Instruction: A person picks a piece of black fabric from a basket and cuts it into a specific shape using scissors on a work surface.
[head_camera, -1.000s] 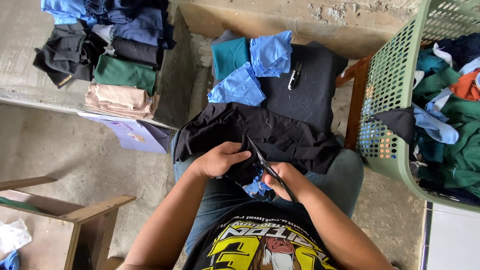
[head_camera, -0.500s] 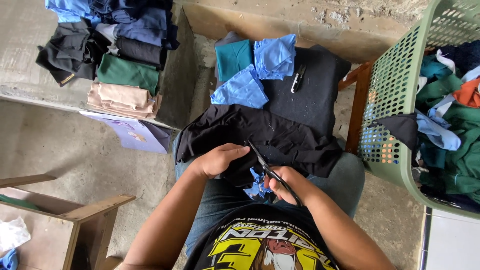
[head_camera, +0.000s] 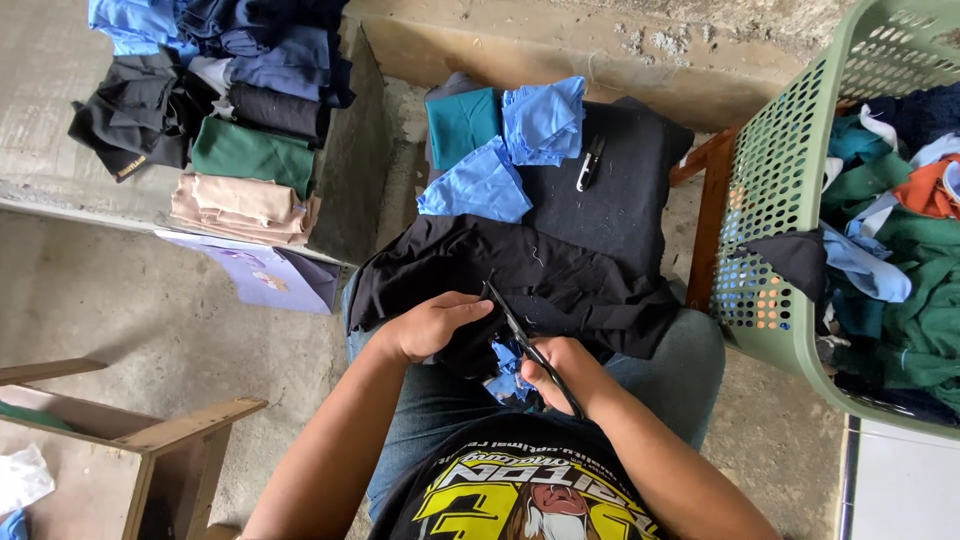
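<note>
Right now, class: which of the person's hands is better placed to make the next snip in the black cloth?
Right: the right hand already grips the scissors; the left hand only steadies the black cloth.

One flat package (head_camera: 268, 278), perhaps a plastic bag or wrapper, lies on the floor under the edge of the concrete ledge, left of the person's knee; it is rectangular, pale violet with a darker purple end; no labels, signs or screens show.

Left hand (head_camera: 432, 325) gripping black cloth (head_camera: 560, 280) — right hand (head_camera: 560, 372) working scissors (head_camera: 520, 335), green basket (head_camera: 790, 250) beside
</note>
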